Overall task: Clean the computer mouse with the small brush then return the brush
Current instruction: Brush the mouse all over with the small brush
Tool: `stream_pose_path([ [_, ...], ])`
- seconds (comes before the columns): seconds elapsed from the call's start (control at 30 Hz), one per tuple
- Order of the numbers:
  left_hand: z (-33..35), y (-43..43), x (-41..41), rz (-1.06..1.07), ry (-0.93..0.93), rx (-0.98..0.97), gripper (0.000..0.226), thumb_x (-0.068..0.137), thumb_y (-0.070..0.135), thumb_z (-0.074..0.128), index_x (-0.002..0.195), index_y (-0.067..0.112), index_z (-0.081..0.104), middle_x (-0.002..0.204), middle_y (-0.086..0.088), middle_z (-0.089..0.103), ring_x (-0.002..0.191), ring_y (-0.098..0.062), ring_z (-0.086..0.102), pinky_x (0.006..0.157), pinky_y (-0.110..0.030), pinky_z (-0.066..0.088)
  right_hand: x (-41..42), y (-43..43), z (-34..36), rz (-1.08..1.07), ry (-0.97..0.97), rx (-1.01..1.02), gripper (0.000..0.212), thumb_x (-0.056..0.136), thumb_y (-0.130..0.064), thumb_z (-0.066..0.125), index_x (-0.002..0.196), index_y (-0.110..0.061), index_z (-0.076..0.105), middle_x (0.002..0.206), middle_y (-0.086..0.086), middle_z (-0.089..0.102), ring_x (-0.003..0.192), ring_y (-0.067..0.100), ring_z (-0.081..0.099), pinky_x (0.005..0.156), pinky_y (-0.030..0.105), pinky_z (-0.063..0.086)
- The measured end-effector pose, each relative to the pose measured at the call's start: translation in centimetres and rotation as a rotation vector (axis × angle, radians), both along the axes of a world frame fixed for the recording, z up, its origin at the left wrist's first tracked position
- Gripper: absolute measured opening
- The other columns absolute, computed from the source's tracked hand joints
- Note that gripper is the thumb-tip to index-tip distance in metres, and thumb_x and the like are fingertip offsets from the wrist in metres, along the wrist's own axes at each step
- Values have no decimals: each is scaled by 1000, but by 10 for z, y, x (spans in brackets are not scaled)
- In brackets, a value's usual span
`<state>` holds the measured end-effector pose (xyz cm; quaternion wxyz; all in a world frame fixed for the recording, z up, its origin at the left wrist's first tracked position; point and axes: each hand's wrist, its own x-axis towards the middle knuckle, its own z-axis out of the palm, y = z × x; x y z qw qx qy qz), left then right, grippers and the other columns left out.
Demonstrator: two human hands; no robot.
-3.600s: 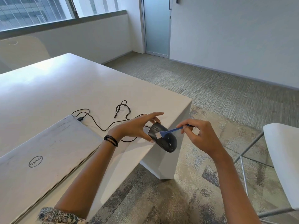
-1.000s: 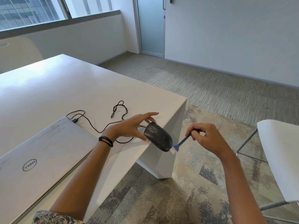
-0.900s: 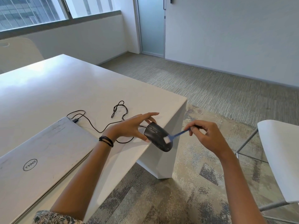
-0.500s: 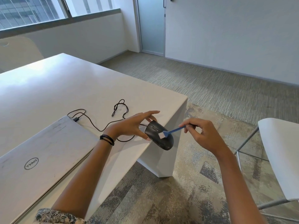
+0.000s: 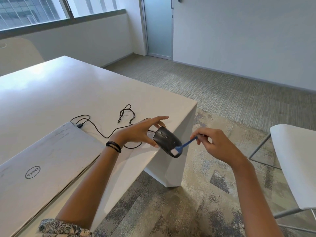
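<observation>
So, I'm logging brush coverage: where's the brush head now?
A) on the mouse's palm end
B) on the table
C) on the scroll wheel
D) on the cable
A: the bristles of the brush rest on the end of the mouse farthest from its wheel; the left hand holds it.

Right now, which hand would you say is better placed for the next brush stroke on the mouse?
The right hand: it pinches the small blue brush, whose white bristles touch the black computer mouse; the left hand is occupied holding that mouse.

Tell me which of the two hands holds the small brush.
The right hand pinches the brush by its blue handle; the left hand holds the mouse instead.
</observation>
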<state>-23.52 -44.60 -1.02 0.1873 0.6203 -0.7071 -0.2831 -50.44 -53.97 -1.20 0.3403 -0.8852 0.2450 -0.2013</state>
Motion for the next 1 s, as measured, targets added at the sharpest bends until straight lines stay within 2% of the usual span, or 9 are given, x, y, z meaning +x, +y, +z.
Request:
stream_pose_path([
  [0.1,0,1,0,-2,1,3,95,70,26,80,144,29,20,120,13,51,117,-2,43,102,-20,27,-4,0,-3,2,70,27,28,92,-3,51,86,-25,67,71,-4,63,64,9,54,59,16,43],
  [0.3,0,0,-1,3,6,1,95,70,25,80,143,31,21,121,12,52,114,9,42,97,-8,27,1,12,8,-6,-224,57,25,94,-4,48,99,-17,68,77,-4,70,52,7,48,50,38,42],
  [0.47,-1,1,0,5,9,0,96,70,24,80,143,31,20,121,11,52,117,3,43,100,-15,27,-3,7,3,39,17,42,27,93,-4,50,91,-25,68,74,-6,70,53,6,48,51,19,38],
  [0.53,-2,1,0,4,18,14,95,70,24,80,144,29,20,123,9,52,118,-2,43,101,-17,27,-8,6,1,55,108,37,27,92,-5,51,91,-25,68,76,-7,70,58,8,54,56,25,45],
  [0.63,-1,1,-1,8,19,12,95,70,24,80,144,29,20,123,8,53,118,-2,44,101,-16,27,-8,9,6,69,38,22,23,92,-7,52,99,-22,69,82,-11,72,64,20,61,60,37,50],
  [0.73,0,1,-1,11,16,7,95,69,24,80,143,30,21,123,8,52,117,0,44,99,-14,27,-4,12,11,67,-53,-2,23,92,-7,53,100,-22,69,85,-10,72,62,7,57,56,25,46],
  [0.8,1,2,-2,14,10,6,96,69,24,81,143,31,20,123,8,52,117,-1,43,99,-14,26,-4,12,10,72,-6,16,22,91,-7,53,97,-21,70,83,-11,72,62,10,57,56,29,46],
  [0.9,1,2,-3,14,8,8,95,70,25,80,144,30,20,121,10,51,116,0,43,99,-12,25,-6,12,8,95,113,65,24,91,-4,52,95,-19,71,81,-7,73,63,1,56,58,16,40],
  [1.0,2,2,-4,15,3,9,96,70,24,80,144,29,20,120,11,50,116,-1,43,99,-13,25,-7,14,11,80,35,89,24,92,-5,52,97,-21,70,84,-11,73,59,-2,54,58,16,43],
])
